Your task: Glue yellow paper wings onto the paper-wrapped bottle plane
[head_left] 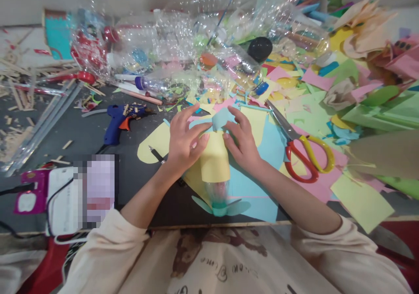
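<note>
Centrally, between the two hands, a small blue strip (221,118) stands at the far end of a bottle (216,190) wrapped in yellow paper (215,165). The bottle's long axis points away from the wearer, with its green end (219,209) nearest the body and leaf-shaped pieces (240,207) spreading to both sides. The left hand (185,143) is half-curled, its index fingertip at the strip's left edge; the right hand (242,141), likewise bent, has its fingertips by the opposite edge. Neither hand appears markedly nearer the strip. How firmly either set of fingers pinches it cannot be told, nor whether the thumbs press on the yellow paper. Beneath and to the right spreads a blue sheet (255,202). Scissors (292,134) lie beyond the right forearm; a glue gun (114,124) and a pen (156,154) lie to the left.
</note>
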{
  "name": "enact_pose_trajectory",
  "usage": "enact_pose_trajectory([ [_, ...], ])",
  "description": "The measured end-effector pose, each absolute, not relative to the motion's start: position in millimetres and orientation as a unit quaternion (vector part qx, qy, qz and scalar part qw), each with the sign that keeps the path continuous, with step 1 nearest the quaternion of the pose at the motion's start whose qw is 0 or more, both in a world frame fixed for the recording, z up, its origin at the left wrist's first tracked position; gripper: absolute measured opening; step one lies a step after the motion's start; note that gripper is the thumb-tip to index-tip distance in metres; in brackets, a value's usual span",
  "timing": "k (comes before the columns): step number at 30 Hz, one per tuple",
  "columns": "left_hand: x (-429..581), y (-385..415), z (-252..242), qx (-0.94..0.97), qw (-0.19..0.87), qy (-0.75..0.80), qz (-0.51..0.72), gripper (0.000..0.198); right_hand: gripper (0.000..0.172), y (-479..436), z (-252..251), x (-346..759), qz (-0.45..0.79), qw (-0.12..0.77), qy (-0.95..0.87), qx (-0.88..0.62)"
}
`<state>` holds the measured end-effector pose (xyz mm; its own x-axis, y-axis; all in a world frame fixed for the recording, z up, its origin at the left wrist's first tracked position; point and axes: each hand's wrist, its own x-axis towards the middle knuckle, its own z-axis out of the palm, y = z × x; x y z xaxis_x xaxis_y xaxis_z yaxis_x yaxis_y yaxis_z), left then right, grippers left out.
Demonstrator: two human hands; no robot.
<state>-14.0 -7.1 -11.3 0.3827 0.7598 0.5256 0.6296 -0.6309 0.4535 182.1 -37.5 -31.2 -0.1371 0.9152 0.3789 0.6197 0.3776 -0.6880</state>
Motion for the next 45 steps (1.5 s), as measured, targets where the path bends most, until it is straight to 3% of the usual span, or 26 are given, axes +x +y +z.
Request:
enact_pose_trajectory([
  [11,-17.1,-3.4,-8.6,0.833,0.055,0.375,0.404,0.032,0.034,-37.8,-31.2,183.4,0.145,0.399,-0.742,-0.519],
  [27,-20.9,0.8,-10.2,0.858,0.058,0.366,0.354,0.031,0.030,-39.8,-30.3,181.5,0.142,0.400,-0.752,-0.504],
  [31,-20.5,1.3,-10.9,0.841,0.048,0.381,0.382,0.032,0.037,-33.9,-31.9,185.8,0.137,0.421,-0.718,-0.537],
  [34,-21.1,1.1,-11.0,0.843,0.032,0.372,0.387,0.032,0.032,-20.0,-27.9,205.4,0.100,0.439,-0.707,-0.546],
  [37,-21.6,-0.5,-7.5,0.848,0.008,0.370,0.380,0.030,0.017,-5.0,-21.4,233.2,0.066,0.398,-0.699,-0.591],
  [42,-15.2,-5.7,12.7,0.846,-0.007,0.318,0.428,0.016,0.011,5.2,-21.9,257.4,0.073,0.301,-0.671,-0.674],
  [45,-6.5,-15.5,26.7,0.890,0.004,0.276,0.363,0.016,0.007,7.2,-25.5,257.6,0.077,0.258,-0.668,-0.694],
])
